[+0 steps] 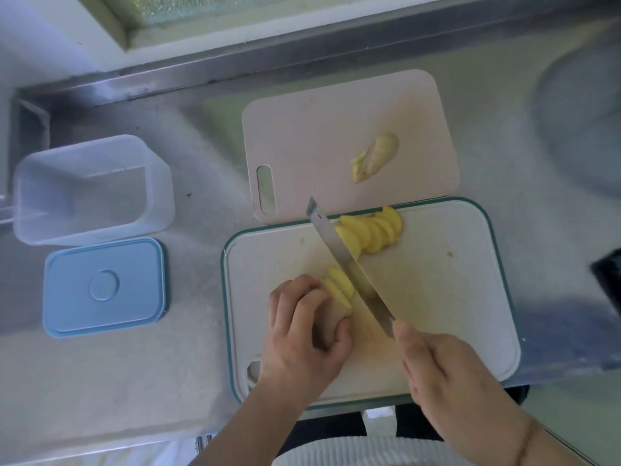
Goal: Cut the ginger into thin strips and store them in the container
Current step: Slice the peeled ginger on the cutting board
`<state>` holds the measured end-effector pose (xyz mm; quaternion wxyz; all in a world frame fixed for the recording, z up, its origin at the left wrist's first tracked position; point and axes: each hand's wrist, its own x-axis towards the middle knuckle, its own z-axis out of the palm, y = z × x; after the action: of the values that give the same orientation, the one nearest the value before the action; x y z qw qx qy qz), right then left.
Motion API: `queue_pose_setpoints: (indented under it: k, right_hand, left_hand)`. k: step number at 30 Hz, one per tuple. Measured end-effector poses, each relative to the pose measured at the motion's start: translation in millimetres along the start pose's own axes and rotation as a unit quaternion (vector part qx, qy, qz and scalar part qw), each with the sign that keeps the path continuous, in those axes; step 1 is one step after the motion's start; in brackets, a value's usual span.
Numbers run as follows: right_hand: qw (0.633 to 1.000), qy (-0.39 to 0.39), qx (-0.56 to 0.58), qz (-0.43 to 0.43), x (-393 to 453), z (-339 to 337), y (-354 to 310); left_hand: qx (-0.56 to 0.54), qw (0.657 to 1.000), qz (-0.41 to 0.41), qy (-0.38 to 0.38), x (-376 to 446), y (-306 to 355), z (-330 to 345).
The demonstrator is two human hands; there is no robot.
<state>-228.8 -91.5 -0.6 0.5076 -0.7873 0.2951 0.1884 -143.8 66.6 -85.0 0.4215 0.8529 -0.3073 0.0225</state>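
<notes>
My left hand [302,334] grips a piece of ginger [331,311] on the white cutting board with a teal rim [453,297]; fresh yellow slices [339,285] lean off its cut end. My right hand [447,368] holds the knife handle, and the long blade [349,267] slants across the board just right of those slices. A fanned pile of ginger slices [373,232] lies at the board's far edge. The clear container [94,190] stands open on the counter at the left, with nothing visible inside.
A blue lid [104,287] lies in front of the container. A pink cutting board [319,139] behind the white one carries a ginger offcut [376,156]. The steel counter runs to a back ledge and window; a round basin [584,126] is at far right.
</notes>
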Motion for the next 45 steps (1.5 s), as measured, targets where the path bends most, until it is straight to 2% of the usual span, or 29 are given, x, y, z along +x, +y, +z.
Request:
queue_pose_setpoints:
  k: [4, 9, 21, 35, 41, 45]
  right_hand:
    - [0.999, -0.014, -0.036, -0.012, -4, 4, -6]
    - [0.998, 0.002, -0.057, -0.03, -8, 5, -17]
    - [0.995, -0.065, -0.069, 0.0, 2, 0, -18]
    - [0.993, -0.065, -0.096, -0.009, 28, 17, -27]
    - [0.995, -0.068, -0.069, 0.021, -2, 7, -8]
    - [0.997, -0.069, -0.043, 0.008, 25, 4, -18]
  left_hand:
    - [0.007, 1.0, 0.006, 0.008, -2, -3, 2]
    - [0.006, 1.0, 0.011, 0.022, -1, -4, 4]
    - [0.007, 0.999, 0.033, 0.032, -4, -7, 8]
    - [-0.003, 0.999, 0.033, 0.039, -3, -7, 9]
    - [0.006, 0.999, 0.038, 0.031, -5, -9, 10]
    - [0.011, 0.998, 0.05, 0.032, -5, -10, 12]
